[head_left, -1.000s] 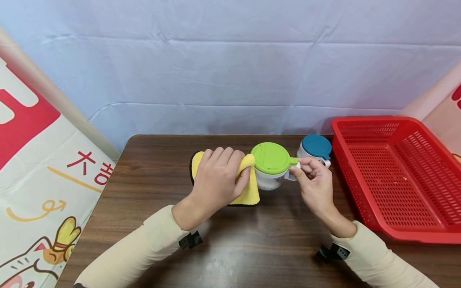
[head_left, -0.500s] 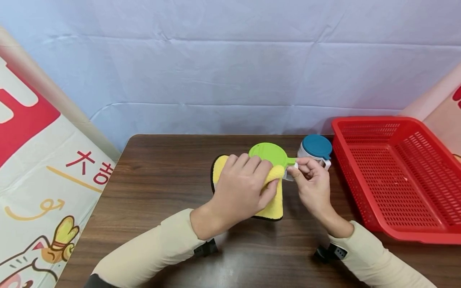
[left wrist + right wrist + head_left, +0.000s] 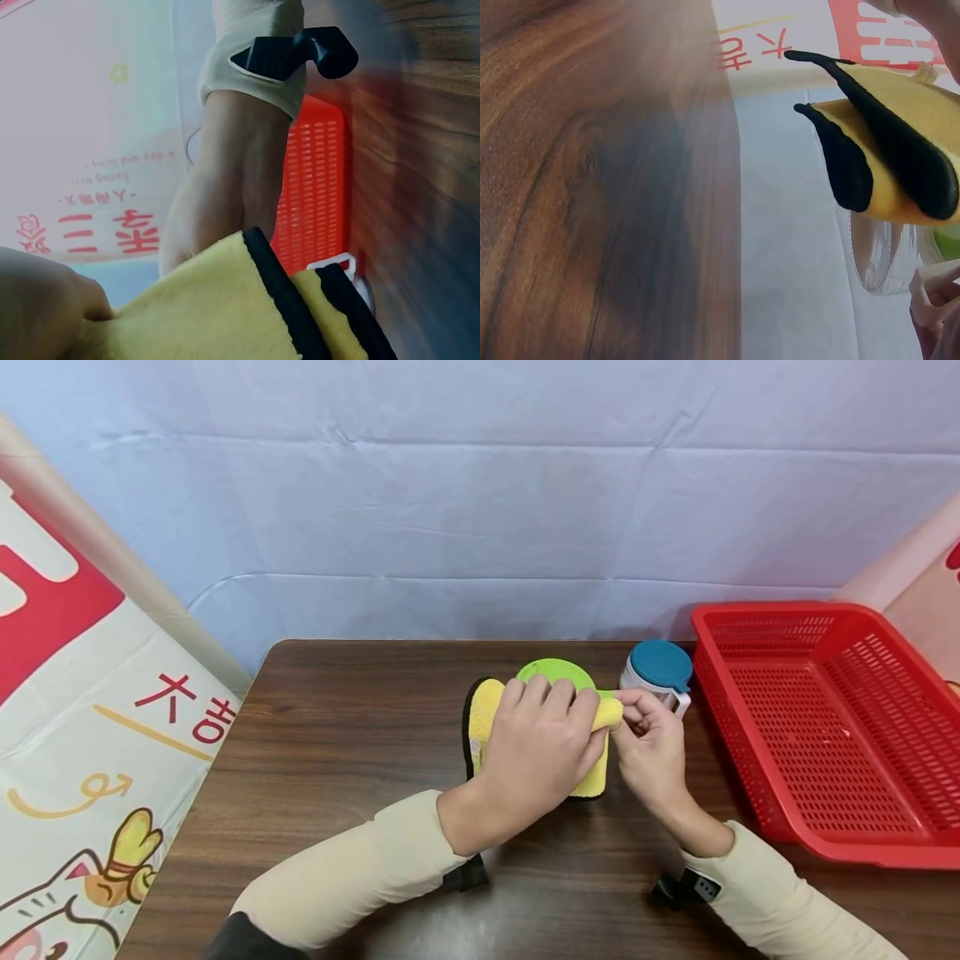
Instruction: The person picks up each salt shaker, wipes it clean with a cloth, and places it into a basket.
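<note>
My left hand (image 3: 536,756) grips a folded yellow cloth (image 3: 486,714) with black edging, over the near side of a jar with a green lid (image 3: 555,671). From the left wrist, the cloth (image 3: 195,311) covers most of the near view and hides the jar. In the right wrist view the jar's clear body (image 3: 877,255) and pale handle (image 3: 934,289) show below the cloth. My right hand (image 3: 656,760) pinches the jar at its handle side, its fingertips close to the cloth's rolled end. The jar's front is hidden in the head view.
Just right of my right hand stands a second jar with a blue lid (image 3: 660,664) and white handle. A red perforated plastic basket (image 3: 780,777) takes up the right side of the brown wooden table (image 3: 360,718). Pale fabric (image 3: 480,527) hangs behind the table.
My left hand has moved right with the cloth, from beside the green-lidded jar to over its near side, up to my right fingertips. The right hand stays almost in place.
</note>
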`<state>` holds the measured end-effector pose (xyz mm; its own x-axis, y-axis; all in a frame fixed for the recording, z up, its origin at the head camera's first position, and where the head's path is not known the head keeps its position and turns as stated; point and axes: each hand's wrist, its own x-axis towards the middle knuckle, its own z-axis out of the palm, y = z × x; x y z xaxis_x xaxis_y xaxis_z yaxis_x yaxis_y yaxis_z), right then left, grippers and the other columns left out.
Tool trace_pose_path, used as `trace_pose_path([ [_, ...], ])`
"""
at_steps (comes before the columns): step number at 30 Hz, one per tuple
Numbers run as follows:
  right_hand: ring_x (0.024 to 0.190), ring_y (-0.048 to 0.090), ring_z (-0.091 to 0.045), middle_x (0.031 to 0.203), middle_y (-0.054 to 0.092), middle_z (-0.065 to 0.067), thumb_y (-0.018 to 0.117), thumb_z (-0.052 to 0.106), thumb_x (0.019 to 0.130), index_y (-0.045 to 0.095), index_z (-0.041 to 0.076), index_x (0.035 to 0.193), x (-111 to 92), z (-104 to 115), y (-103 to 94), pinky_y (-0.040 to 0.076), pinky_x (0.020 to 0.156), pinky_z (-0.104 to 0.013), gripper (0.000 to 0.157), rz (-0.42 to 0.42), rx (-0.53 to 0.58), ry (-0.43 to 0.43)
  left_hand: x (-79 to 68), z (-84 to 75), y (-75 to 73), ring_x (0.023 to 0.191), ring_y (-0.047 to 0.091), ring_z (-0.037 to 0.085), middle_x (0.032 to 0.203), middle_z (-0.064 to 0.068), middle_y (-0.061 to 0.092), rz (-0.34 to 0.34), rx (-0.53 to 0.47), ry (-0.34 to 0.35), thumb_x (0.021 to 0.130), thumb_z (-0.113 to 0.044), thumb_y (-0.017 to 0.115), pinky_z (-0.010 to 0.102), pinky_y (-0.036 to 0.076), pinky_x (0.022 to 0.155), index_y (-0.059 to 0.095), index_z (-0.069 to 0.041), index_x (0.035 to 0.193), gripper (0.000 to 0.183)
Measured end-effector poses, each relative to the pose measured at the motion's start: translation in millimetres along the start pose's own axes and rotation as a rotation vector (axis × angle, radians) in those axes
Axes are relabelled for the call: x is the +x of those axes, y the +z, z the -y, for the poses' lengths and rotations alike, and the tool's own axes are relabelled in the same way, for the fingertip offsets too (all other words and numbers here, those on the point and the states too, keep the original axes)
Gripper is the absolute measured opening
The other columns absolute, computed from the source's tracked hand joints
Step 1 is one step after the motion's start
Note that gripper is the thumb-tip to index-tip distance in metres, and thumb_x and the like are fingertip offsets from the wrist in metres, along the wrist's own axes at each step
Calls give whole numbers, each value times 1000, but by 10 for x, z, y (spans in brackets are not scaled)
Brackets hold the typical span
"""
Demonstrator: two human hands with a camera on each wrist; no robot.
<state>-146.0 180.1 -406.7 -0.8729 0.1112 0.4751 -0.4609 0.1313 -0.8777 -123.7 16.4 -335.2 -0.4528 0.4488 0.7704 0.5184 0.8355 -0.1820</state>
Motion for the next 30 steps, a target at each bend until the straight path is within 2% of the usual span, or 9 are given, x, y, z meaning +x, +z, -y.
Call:
trace_pose_path([
  [5,74,66,2,84,74,17,59,-20,89,61,-19,100,-7,12,3,51,69,-12,11,0,3,-3,22,-46,46,63,49,16,69,-4,58,-13,46,-24,88,-24,66,28,37,58,67,-18,83,8],
  [16,68,63,3,84,73,17,59,-21,87,61,-19,98,-14,-9,3,50,65,-11,12,7,-4,-18,63,-96,118,62,49,16,65,-5,54,-11,111,-46,88,-18,60,29,36,59,60,-20,76,12],
  [24,67,62,2,82,72,17,60,-21,87,62,-18,97,-5,2,13,50,65,-12,11,10,-9,-22,59,-86,97,63,51,16,65,-5,55,-1,114,-34,85,-17,62,30,38,59,62,-19,80,5],
  [30,68,63,2,82,72,18,62,-20,87,63,-15,98,-7,41,13,51,66,-12,12,10,-21,-8,45,-77,76,60,46,16,63,-5,51,-11,117,-16,84,-15,61,29,36,58,62,-19,78,7],
])
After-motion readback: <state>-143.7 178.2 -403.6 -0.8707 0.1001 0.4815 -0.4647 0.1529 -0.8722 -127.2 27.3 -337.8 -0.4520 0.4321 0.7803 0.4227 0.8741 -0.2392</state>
